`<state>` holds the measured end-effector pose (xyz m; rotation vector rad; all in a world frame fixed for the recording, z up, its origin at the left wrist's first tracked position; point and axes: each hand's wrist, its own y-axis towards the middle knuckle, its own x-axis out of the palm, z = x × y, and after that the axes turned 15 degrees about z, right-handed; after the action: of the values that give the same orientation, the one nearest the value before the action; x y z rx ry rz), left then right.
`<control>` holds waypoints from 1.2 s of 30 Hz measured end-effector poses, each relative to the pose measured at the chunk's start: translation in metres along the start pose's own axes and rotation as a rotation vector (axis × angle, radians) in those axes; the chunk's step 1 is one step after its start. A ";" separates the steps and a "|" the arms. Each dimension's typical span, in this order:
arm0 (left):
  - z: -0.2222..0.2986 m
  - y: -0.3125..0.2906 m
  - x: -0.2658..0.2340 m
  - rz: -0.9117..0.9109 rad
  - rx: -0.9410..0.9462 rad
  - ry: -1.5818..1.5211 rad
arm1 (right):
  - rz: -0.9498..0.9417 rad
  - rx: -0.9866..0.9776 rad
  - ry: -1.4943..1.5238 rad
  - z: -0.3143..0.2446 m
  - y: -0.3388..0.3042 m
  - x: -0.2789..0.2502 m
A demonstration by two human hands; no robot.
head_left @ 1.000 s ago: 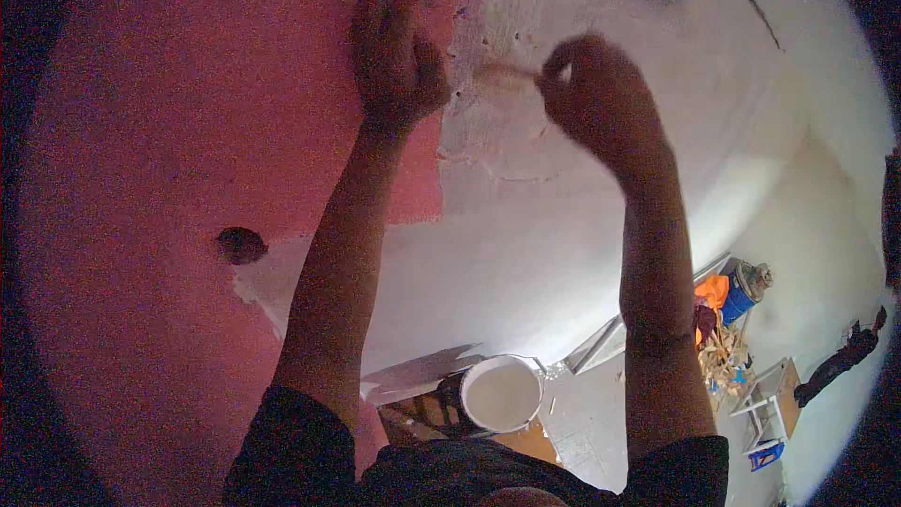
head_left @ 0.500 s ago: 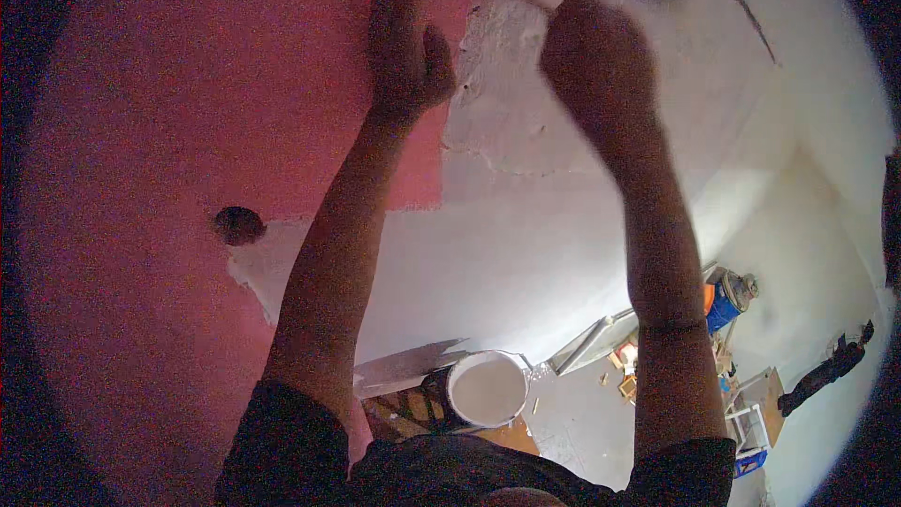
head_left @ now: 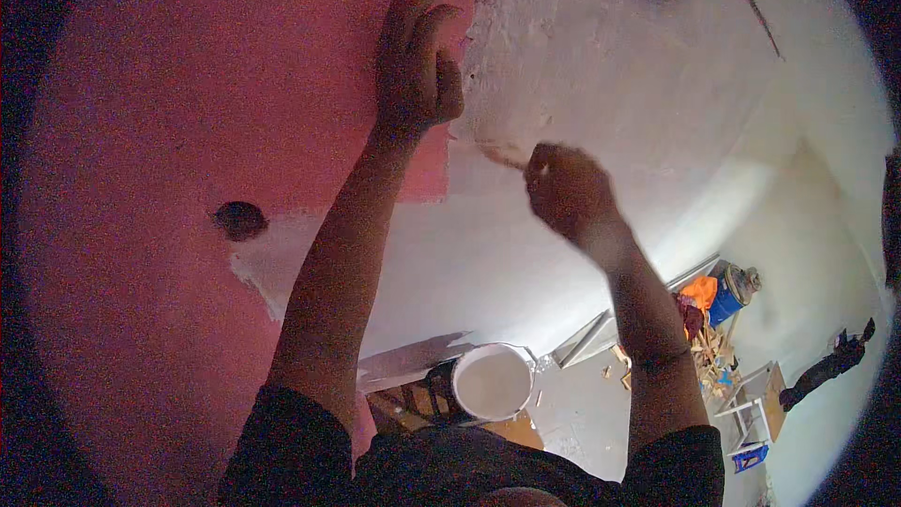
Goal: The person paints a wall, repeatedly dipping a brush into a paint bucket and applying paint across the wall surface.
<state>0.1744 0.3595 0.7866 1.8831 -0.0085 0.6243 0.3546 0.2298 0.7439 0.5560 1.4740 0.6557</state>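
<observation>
My left hand lies against the pink part of the wall, fingers loosely bent and apart, holding nothing. Lower and to its right, my right hand is closed round the handle of a small paintbrush. The brush points up and left at the white-coated part of the wall, and its head is blurred. A ragged border between pink and white runs beside my left hand. Below my arms stands a round white bucket holding pale, whitish liquid.
A dark round hole sits in the wall at left. On the floor at lower right are a blue drum, an orange cloth, scattered wood scraps and a white-framed stand. Something dark shows at far right.
My right hand has come down the wall with the paintbrush, from near the top to about mid-height. My left hand has shifted slightly lower and right, still against the pink.
</observation>
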 end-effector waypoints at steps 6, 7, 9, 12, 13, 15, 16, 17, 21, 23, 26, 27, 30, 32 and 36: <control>-0.035 -0.011 0.006 0.112 0.155 0.002 | 0.388 -0.173 -0.131 0.015 0.101 -0.068; -0.026 -0.012 0.008 0.121 0.146 -0.009 | 0.409 -0.195 -0.218 0.021 0.116 -0.079; -0.002 -0.005 0.004 -0.019 0.006 0.053 | 0.540 -0.306 -0.346 0.033 0.132 -0.104; -0.012 -0.003 0.001 0.042 0.065 0.026 | 0.594 -0.247 -0.002 0.024 0.127 -0.129; -0.012 -0.004 -0.005 0.036 0.066 0.034 | 0.567 -0.102 0.137 0.012 0.119 -0.131; -0.005 0.000 -0.004 -0.002 -0.036 -0.005 | 0.830 -0.400 -0.282 0.024 0.113 -0.103; -0.009 -0.005 -0.007 -0.004 -0.034 -0.002 | 0.744 -0.214 -0.053 0.021 0.103 -0.082; -0.018 -0.016 -0.010 0.029 0.026 0.016 | 0.675 -0.052 -0.001 0.001 0.090 -0.063; 0.003 -0.024 -0.012 0.025 -0.026 0.038 | 0.453 -0.059 -0.116 -0.004 0.016 0.033; -0.007 -0.027 -0.010 0.033 0.002 0.021 | 0.239 0.015 -0.036 -0.017 -0.016 0.040; -0.016 -0.030 -0.011 0.028 0.051 0.012 | 0.120 0.042 0.075 -0.018 -0.042 0.053; -0.016 -0.031 -0.012 0.016 0.070 0.021 | 0.076 0.013 0.143 -0.014 -0.046 0.055; 0.001 -0.021 -0.017 0.039 0.030 0.033 | 0.104 -0.058 0.149 0.000 -0.031 0.034; 0.002 -0.024 -0.015 0.012 -0.027 -0.003 | 0.084 -0.109 0.100 0.001 -0.003 0.010; 0.002 -0.026 -0.018 -0.040 -0.011 0.073 | 0.234 -0.111 0.059 -0.011 0.060 -0.032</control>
<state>0.1676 0.3633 0.7564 1.8440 0.0728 0.6641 0.3400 0.2493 0.8082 0.6328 1.4299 0.9382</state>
